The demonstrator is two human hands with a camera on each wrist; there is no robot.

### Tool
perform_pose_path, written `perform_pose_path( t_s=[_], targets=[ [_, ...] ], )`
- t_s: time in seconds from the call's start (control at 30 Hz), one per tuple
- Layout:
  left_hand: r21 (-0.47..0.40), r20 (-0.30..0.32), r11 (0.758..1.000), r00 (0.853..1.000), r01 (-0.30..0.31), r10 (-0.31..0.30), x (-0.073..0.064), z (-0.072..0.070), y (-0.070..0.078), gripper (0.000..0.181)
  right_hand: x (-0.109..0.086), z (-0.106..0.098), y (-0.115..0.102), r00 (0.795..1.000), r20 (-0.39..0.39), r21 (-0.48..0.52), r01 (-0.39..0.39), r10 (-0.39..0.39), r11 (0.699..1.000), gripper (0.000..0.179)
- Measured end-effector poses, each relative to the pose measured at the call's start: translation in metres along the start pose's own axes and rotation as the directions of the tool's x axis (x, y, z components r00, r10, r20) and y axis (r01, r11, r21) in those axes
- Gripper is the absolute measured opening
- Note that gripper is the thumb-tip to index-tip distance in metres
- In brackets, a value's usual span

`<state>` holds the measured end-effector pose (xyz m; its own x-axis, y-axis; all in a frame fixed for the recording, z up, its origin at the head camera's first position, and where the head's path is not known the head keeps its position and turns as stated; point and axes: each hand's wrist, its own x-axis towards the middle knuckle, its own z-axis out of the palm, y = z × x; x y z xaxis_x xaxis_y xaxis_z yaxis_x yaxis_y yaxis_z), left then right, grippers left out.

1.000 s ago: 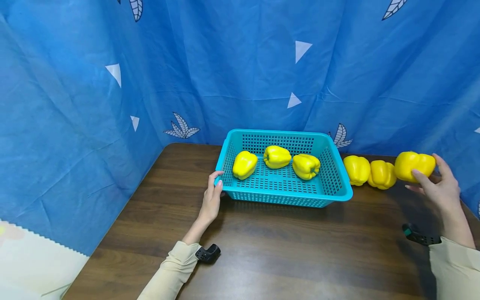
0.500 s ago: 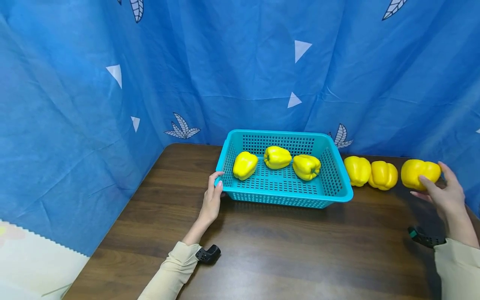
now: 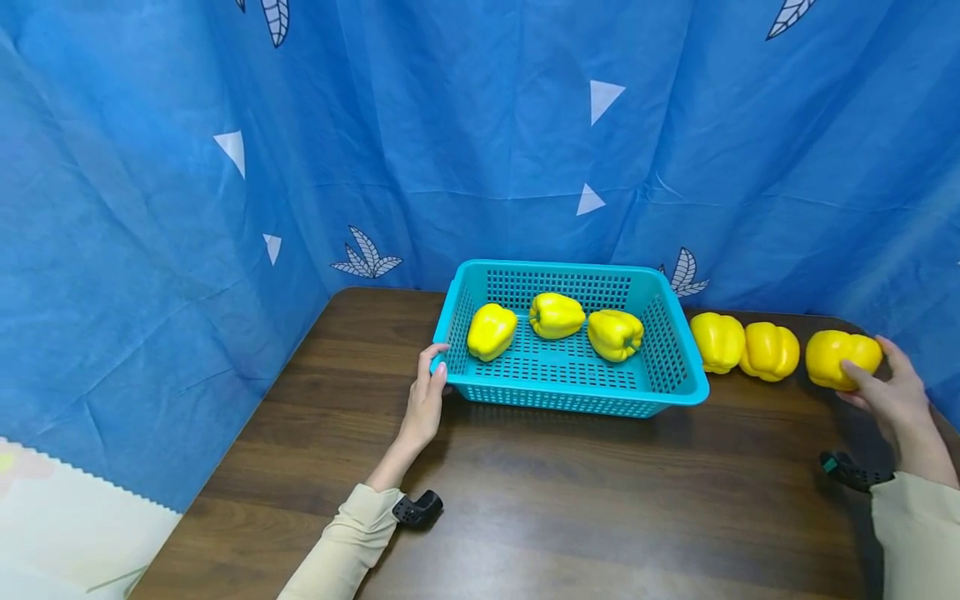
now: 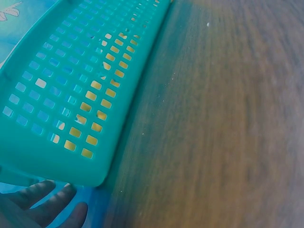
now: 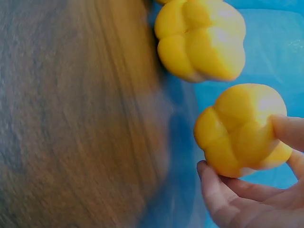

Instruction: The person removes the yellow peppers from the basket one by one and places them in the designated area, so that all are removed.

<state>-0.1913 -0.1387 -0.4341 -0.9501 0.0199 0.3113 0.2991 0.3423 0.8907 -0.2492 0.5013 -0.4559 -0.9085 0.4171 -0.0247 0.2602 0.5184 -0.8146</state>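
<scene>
At the table's right side my right hand grips a yellow bell pepper, thumb on its near face. The right wrist view shows the same bell pepper between thumb and fingers, close by a second bell pepper. My left hand holds the near left corner of a turquoise plastic basket, thumb over the rim. From the left wrist its fingers show below the basket's end. Inside the basket lie a left pepper, a middle pepper and a right pepper.
Two more yellow bell peppers stand side by side right of the basket: one pepper next to its wall, another pepper beyond. Brown wooden tabletop spreads in front. A blue patterned curtain hangs behind and at the left.
My right hand has moved right and down with its bell pepper, opening a gap from the pepper beside it. My left hand and the basket stay in place.
</scene>
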Motion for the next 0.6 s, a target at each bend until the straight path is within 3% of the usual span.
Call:
perform_pose_path(
  t_s=[0.27,0.47,0.6],
  targets=[
    [-0.001,-0.001,1.0,1.0,-0.003,0.003,0.0,-0.001,0.0,0.04,-0.005,0.0,-0.009,0.999,0.045,-0.079,-0.024,0.028,0.997,0.076],
    [-0.006,-0.005,1.0,1.0,-0.007,0.007,0.0,-0.001,0.0,0.039,-0.023,0.001,-0.036,0.994,0.084,-0.077,-0.062,0.069,0.995,0.078],
    [-0.005,-0.004,1.0,1.0,-0.006,0.006,0.0,-0.001,0.0,0.039,-0.036,0.0,-0.054,0.991,0.123,-0.095,-0.048,0.06,0.994,0.074]
  ],
)
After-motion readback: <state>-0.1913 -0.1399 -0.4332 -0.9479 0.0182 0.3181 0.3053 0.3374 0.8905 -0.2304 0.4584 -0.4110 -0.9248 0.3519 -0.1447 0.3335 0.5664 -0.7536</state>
